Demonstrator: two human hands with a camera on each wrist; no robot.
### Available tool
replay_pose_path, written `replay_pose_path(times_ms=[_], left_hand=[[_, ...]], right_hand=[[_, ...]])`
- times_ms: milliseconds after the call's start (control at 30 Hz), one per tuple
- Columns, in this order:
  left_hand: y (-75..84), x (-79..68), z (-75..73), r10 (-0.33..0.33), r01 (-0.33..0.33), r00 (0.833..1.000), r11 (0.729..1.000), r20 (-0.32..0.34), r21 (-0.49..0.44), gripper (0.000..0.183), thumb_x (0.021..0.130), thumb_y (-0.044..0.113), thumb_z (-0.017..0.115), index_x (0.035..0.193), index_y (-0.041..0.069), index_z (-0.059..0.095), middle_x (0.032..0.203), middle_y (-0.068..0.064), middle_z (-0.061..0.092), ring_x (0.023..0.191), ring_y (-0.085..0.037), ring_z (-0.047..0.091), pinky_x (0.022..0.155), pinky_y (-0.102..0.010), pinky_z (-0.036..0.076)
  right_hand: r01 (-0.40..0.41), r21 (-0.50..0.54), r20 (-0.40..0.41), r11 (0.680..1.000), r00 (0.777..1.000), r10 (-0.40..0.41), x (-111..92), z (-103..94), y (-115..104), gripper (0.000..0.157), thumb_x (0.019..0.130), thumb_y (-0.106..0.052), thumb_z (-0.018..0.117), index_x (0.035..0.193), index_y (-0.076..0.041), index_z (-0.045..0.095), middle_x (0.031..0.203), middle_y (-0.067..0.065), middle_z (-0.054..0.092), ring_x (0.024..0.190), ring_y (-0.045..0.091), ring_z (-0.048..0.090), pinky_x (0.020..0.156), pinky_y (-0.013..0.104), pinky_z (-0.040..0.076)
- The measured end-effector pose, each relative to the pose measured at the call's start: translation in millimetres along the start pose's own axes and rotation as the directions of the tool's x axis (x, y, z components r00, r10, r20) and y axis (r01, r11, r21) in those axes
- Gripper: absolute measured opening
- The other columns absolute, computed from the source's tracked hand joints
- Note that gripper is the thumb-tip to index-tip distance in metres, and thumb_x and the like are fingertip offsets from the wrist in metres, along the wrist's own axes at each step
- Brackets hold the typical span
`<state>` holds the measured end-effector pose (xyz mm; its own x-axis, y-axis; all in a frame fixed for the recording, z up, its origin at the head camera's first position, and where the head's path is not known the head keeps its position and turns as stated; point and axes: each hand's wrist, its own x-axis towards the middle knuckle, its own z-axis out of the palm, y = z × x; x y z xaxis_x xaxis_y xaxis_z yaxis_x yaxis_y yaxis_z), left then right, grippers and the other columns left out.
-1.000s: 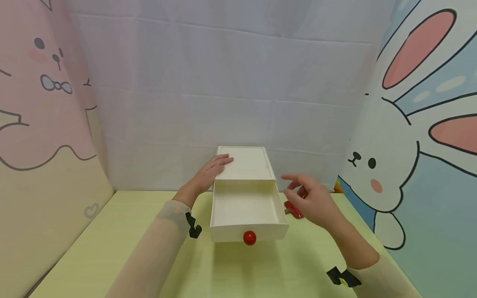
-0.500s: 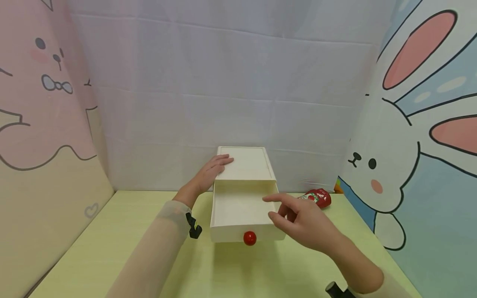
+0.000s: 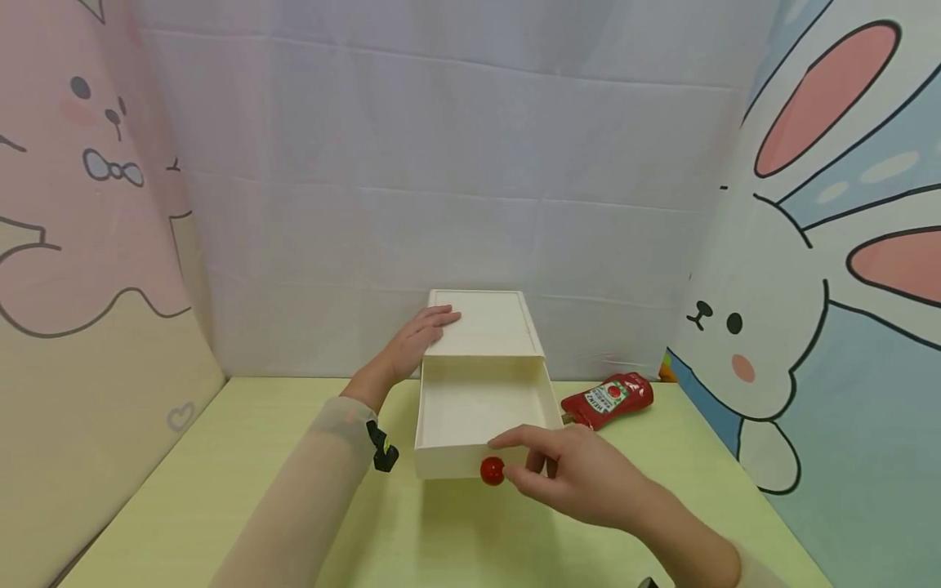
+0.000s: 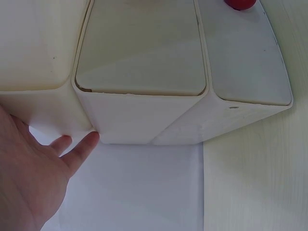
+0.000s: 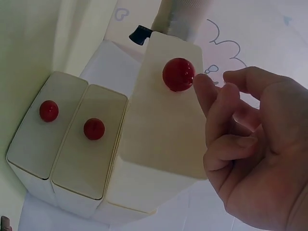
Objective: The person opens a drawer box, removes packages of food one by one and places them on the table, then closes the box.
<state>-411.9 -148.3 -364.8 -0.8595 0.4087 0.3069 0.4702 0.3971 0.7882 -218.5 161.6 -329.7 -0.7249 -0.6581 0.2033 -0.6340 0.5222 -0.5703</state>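
- In the head view, you are resting your left hand (image 3: 415, 339) on the left edge of the white drawer unit (image 3: 485, 322), its fingers lying straight and relaxed on the top.
- In the same view, you are holding your right hand (image 3: 588, 478) in front of the top drawer (image 3: 456, 463), index finger reaching toward its upper front edge, thumb right beside the red knob (image 3: 492, 471).
- The unit is standing at the middle of the desk's (image 3: 243, 441) far edge; the top drawer is sticking out toward the near edge, its pale floor showing.
- A red Heinz pouch (image 3: 608, 398) is lying near the desk's far right corner, its nozzle pointing toward the drawer.
- In the left wrist view, your left fingers are extending along the unit's side; the middle drawer (image 4: 142, 48) and bottom drawer (image 4: 245, 53) are sitting fully pushed in.
- In the right wrist view, your right fingers are bending loosely beside the red knob without wrapping around it; whether a fingertip is touching it, you cannot tell.
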Motion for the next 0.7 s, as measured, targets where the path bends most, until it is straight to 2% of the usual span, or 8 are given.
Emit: replay_pose_path(times_ms=[267, 533, 700], left_hand=[[-0.6, 1.8, 0.5, 0.003, -0.003, 1.0, 1.0, 0.002, 0.009, 0.053, 0.118, 0.022, 0.031, 0.165, 0.005, 0.049, 0.182, -0.012, 0.028, 0.171, -0.038, 0.017, 0.137, -0.064, 0.015], [-0.9, 1.9, -0.2, 0.013, -0.013, 1.0, 1.0, 0.004, 0.023, 0.053, 0.118, 0.02, 0.03, 0.165, 0.003, 0.049, 0.181, -0.014, 0.028, 0.171, -0.039, 0.017, 0.136, -0.065, 0.015], [-0.3, 1.2, 0.3, 0.006, -0.006, 1.0, 1.0, 0.005, 0.016, 0.053, 0.118, 0.021, 0.03, 0.165, 0.003, 0.049, 0.181, -0.014, 0.028, 0.171, -0.039, 0.017, 0.136, -0.065, 0.015]], right_hand=[[-0.034, 0.038, 0.096, 0.999, 0.995, 0.03, 4, 9.6, 4, 0.035, 0.104, -0.028, 0.077, 0.139, -0.031, 0.073, 0.086, -0.017, 0.072, 0.06, -0.003, 0.058, 0.056, 0.022, 0.055], [-0.012, 0.076, 0.072, 0.997, 0.997, 0.006, 5, 22.0, 8, 0.033, 0.103, -0.019, 0.078, 0.134, -0.027, 0.073, 0.113, -0.004, 0.082, 0.068, -0.006, 0.064, 0.058, 0.022, 0.059], [0.012, 0.043, 0.025, 0.999, 1.0, -0.013, 6, 27.9, 10, 0.032, 0.103, -0.018, 0.079, 0.133, -0.028, 0.075, 0.116, -0.005, 0.082, 0.077, -0.007, 0.065, 0.059, 0.021, 0.057]])
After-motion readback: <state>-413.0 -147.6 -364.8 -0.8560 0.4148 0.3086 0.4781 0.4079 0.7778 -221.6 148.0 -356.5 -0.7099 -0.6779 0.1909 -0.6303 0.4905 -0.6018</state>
